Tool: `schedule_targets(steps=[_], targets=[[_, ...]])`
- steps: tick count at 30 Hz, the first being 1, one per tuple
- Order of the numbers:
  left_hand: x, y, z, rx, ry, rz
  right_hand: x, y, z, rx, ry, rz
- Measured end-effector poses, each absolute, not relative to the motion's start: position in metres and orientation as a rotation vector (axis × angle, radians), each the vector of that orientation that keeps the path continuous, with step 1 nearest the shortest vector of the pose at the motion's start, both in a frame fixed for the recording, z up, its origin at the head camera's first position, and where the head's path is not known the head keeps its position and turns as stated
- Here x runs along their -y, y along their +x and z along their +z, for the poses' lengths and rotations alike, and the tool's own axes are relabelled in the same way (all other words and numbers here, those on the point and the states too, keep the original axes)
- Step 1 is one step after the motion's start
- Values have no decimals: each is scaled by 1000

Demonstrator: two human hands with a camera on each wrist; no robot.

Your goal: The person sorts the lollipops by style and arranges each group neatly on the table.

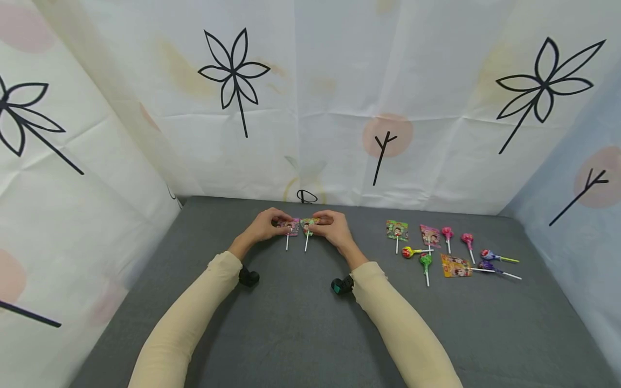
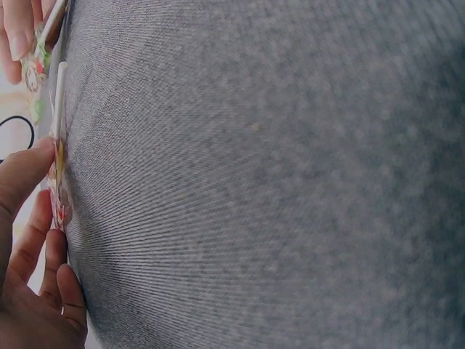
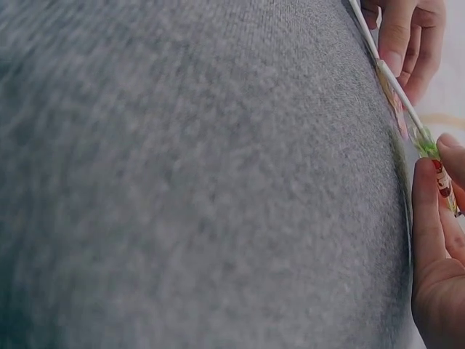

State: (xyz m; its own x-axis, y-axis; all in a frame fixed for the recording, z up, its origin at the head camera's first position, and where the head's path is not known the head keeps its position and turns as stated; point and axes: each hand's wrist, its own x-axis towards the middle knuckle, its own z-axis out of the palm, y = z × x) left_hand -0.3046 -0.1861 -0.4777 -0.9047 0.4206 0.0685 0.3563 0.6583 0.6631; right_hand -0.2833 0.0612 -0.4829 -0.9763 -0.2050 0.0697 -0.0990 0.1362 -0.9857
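While pinching a pink lollipop packet with the left hand and, just beside it, a green-and-yellow lollipop packet with the right hand, could easily nudge one into the other, given so narrow a gap between the two. Could also crease a wrapper or twist a packet askew, probably through too firm a squeeze or an uneven release of thumb and fingers. Hard to make out: the printed fronts, partly covered by fingertips from above and nearly edge-on in both wrist views. Impossible to tell whether lying flat on the grey table or slightly raised from it. Well to the right of the grip, beyond a green packet, a yellow lollipop with its stick across that of a second pink packet; risk of dragging a neighbour along if picking from there, because of the overlap. Farther right, an orange packet and a purple lollipop, with sticks too closely crossed to trace, and a blue lollipop with blurred wrapping.
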Motion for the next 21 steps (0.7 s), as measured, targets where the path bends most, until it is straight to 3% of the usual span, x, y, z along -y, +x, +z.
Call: schedule_targets(steps=[21], targets=[[187,-306,-479,-2797,646,1044,-52,-292,-482,-2579,-291,-1714]])
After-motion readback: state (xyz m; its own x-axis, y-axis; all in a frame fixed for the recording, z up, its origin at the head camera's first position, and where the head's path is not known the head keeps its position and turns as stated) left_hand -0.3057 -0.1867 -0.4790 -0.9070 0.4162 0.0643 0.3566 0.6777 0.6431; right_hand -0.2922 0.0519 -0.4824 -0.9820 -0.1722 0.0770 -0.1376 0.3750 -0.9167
